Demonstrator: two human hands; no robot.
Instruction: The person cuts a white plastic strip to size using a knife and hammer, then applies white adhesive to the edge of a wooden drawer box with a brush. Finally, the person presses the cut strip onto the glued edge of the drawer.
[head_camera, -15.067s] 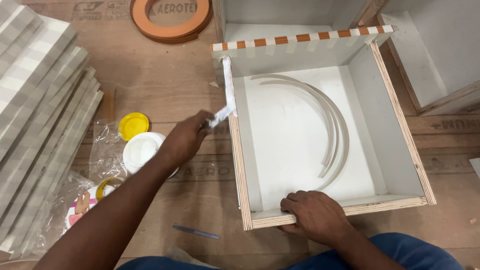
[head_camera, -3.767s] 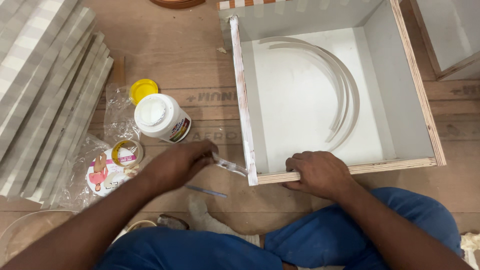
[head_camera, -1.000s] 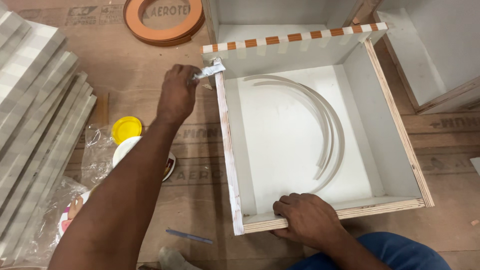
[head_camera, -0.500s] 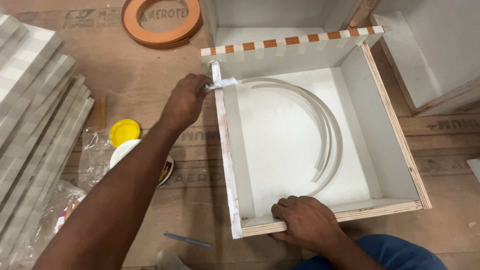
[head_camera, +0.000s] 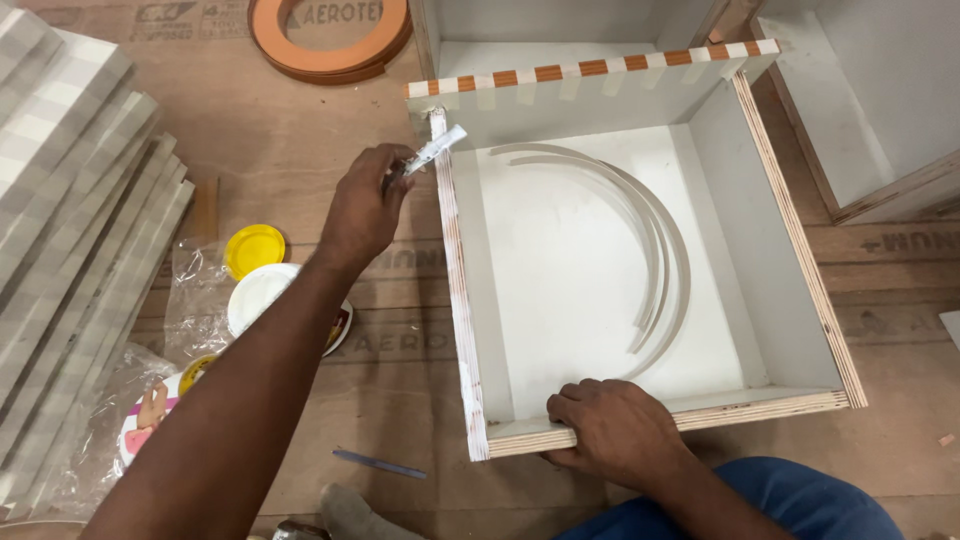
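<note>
A person's left hand (head_camera: 362, 205) pinches a small glue-smeared spreader (head_camera: 432, 152) against the far end of a white plywood drawer box's (head_camera: 770, 215) left edge, while the right hand (head_camera: 615, 433) clamps the box's near rim. Curved white edge-band strips (head_camera: 660, 250) lie inside. Beside the arm sit an open white glue tub (head_camera: 262, 290), its yellow lid (head_camera: 254, 246) and plastic bags (head_camera: 130, 430); striped boards (head_camera: 70, 190) are stacked at left, an orange tape roll (head_camera: 330, 40) beyond, all on a brown plywood floor (head_camera: 300, 150).
</note>
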